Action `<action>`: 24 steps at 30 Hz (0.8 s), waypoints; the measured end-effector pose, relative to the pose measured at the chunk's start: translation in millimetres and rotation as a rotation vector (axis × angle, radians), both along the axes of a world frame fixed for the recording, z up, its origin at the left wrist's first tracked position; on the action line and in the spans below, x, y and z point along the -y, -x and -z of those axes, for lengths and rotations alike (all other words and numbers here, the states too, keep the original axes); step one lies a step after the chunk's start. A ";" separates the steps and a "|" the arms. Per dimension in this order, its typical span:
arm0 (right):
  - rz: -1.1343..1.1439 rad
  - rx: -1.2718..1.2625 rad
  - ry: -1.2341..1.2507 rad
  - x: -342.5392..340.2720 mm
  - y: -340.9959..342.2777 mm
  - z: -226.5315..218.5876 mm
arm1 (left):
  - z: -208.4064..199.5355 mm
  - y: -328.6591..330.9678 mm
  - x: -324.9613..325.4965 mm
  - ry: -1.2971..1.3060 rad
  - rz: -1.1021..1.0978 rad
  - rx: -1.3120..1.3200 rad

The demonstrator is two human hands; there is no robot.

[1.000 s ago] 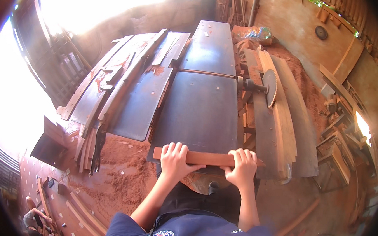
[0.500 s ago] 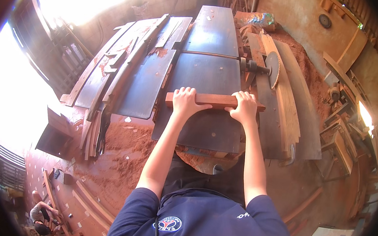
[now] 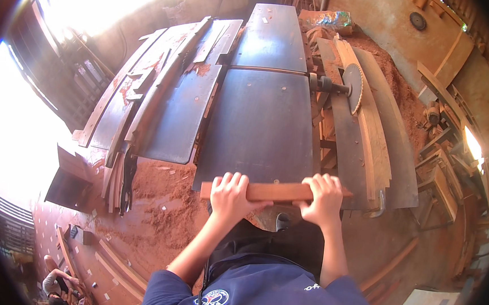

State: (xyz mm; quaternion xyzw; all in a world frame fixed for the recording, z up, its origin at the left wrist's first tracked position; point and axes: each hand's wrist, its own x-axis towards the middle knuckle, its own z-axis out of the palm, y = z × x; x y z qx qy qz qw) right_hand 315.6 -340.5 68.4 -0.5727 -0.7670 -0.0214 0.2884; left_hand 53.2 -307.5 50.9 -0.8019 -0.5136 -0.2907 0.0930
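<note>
Both hands grip one short reddish wooden board (image 3: 276,192) lying crosswise at the near edge of the dark steel jointer table (image 3: 260,125); left hand (image 3: 229,195) curled over the board's left part, fingers folded across its top, thumb side toward the body; right hand (image 3: 323,199) clamped over the right part the same way, knuckles up, with a short stub of board sticking out past it on the right; bare middle stretch of board shows between the two hands; board sits flat, long axis left-right, touching the table's near end; both forearms come up from the lower edge, above a dark blue shirt (image 3: 263,292); a second flat steel section (image 3: 272,35) continues beyond the table, a thin seam between them; on the right a circular saw blade (image 3: 352,87) stands on edge on a shaft, just beside the table; curved wooden planks (image 3: 373,139) lie right of the blade; on the left a stack of long boards and metal strips (image 3: 146,100) runs alongside the table; reddish sawdust (image 3: 156,203) covers the floor left of the person; another person (image 3: 56,284) crouches at lower left, well apart; strong glare at upper left washes out detail there.
</note>
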 end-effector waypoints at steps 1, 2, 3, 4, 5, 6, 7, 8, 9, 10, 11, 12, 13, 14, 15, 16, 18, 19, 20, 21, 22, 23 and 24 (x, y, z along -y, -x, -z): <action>-0.006 0.000 -0.023 -14.4 -1.7 1.8 | 3.9 -0.2 -14.2 -0.007 0.019 -0.007; -0.006 0.004 -0.025 -31.2 -3.0 5.3 | 10.8 -1.2 -33.0 -0.044 0.018 0.000; -0.005 0.008 -0.031 -50.6 -4.6 7.8 | 12.6 -3.4 -53.9 -0.073 0.017 0.018; 0.000 0.009 -0.049 -72.2 -5.7 8.9 | 13.6 -3.7 -77.9 -0.119 0.018 0.025; 0.009 0.011 -0.065 -94.0 -7.8 12.1 | 14.1 -5.0 -102.1 -0.111 0.011 0.014; 0.024 0.012 -0.100 -116.9 -11.3 18.1 | 15.6 -7.6 -125.9 -0.153 0.015 0.009; 0.030 0.010 -0.136 -138.0 -12.1 22.9 | 18.4 -7.4 -147.2 -0.139 0.008 0.007; 0.052 0.026 -0.113 -153.8 -15.1 23.8 | 15.0 -11.4 -159.6 -0.089 -0.014 -0.005; 0.071 0.045 -0.093 -164.4 -16.9 22.4 | 11.9 -14.6 -166.4 -0.042 -0.038 -0.016; 0.082 0.028 -0.048 -168.0 -15.6 20.4 | 11.9 -16.0 -165.8 -0.050 -0.046 -0.008; 0.083 0.036 -0.042 -167.1 -15.8 18.9 | 11.9 -17.3 -163.6 -0.060 -0.053 0.000; 0.084 0.044 -0.039 -162.6 -16.7 17.8 | 11.4 -18.5 -160.8 -0.071 -0.059 0.009; 0.083 0.048 -0.031 -155.6 -14.8 17.5 | 11.8 -16.6 -153.4 -0.062 -0.055 0.005; 0.076 0.035 0.001 -143.2 -11.3 16.2 | 13.5 -13.3 -141.6 -0.050 -0.053 0.001; 0.050 0.030 -0.007 -128.8 -9.0 15.1 | 13.9 -10.3 -128.4 -0.039 -0.051 -0.002; 0.030 0.014 -0.038 -110.5 -6.7 13.8 | 10.8 -8.0 -109.9 -0.031 -0.040 0.002; 0.025 0.010 0.004 -70.6 0.4 9.1 | 6.3 -1.8 -65.7 -0.004 -0.032 0.014; 0.009 -0.002 0.029 -51.4 3.0 8.2 | 4.0 1.0 -43.1 0.013 -0.033 0.021; 0.011 -0.013 0.050 -30.2 4.4 8.3 | 2.4 2.3 -22.6 0.055 -0.029 0.022; 0.015 -0.024 0.082 -13.2 6.1 7.3 | 0.8 4.2 -7.4 0.107 -0.022 0.024; 0.040 -0.010 0.062 -4.0 8.3 4.6 | -1.5 8.6 -0.2 0.129 0.011 0.029; 0.061 -0.003 0.055 2.9 10.9 3.1 | -7.0 10.9 -1.8 0.096 0.073 0.042; 0.076 0.008 0.062 10.7 13.7 4.1 | -8.0 10.3 -4.9 0.088 0.071 0.031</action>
